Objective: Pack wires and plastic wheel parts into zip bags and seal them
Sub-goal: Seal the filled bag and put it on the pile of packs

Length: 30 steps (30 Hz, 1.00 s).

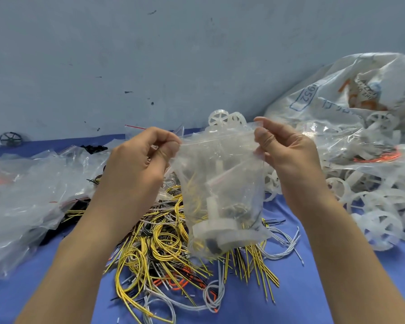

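Note:
A clear zip bag (222, 190) hangs in the air between my hands above the wire pile. Inside it lie yellow wires, a smaller bag and white plastic wheel parts at the bottom. My left hand (140, 160) pinches the bag's top left corner at the zip strip. My right hand (283, 148) pinches the top right corner with thumb and forefinger. A tangle of yellow, white, black and orange wires (173, 249) lies on the blue table (302, 277) beneath the bag.
Several white plastic wheels (379, 216) are heaped at the right, beside a large printed sack (341, 94). A pile of empty clear bags (26, 197) lies at the left. A black wheel (11, 139) sits at the far left by the grey wall.

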### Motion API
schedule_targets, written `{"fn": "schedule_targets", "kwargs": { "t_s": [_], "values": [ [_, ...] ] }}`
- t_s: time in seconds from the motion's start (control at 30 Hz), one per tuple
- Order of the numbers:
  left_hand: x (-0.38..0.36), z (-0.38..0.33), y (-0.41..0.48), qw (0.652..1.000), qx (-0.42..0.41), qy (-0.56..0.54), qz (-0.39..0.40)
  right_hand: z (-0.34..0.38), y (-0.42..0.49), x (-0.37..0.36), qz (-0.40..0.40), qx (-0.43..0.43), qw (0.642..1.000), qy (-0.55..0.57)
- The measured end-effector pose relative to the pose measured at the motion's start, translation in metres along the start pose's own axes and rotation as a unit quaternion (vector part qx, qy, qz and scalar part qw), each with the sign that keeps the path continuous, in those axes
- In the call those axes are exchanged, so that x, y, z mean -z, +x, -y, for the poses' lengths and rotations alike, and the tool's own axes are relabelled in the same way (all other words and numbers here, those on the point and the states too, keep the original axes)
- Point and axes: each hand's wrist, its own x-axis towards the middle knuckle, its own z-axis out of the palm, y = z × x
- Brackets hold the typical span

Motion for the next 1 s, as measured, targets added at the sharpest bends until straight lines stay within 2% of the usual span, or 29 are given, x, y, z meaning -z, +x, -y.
{"fn": "schedule_targets", "kwargs": {
  "t_s": [0.37,0.57,0.7,0.83,0.9,1.0],
  "values": [
    [0.009,-0.015,0.001,0.994,-0.051,-0.072,0.057,-0.004,0.0,0.007,-0.036,-0.054,0.995,0.073],
    [0.013,-0.014,0.001,0.991,-0.045,-0.113,0.062,-0.003,-0.001,0.005,-0.035,-0.048,0.995,0.075],
    [0.014,-0.028,0.0,0.981,-0.027,-0.182,0.058,0.0,0.001,0.003,-0.03,-0.034,0.994,0.101],
    [0.001,-0.062,-0.009,0.956,-0.049,-0.25,0.144,-0.003,0.005,0.0,-0.049,-0.066,0.982,0.167],
    [-0.008,-0.073,-0.013,0.952,-0.068,-0.236,0.185,-0.007,0.004,-0.002,-0.045,-0.085,0.975,0.199],
    [-0.014,-0.075,-0.013,0.954,-0.07,-0.212,0.198,-0.013,0.002,-0.004,-0.025,-0.096,0.972,0.215]
  ]
}}
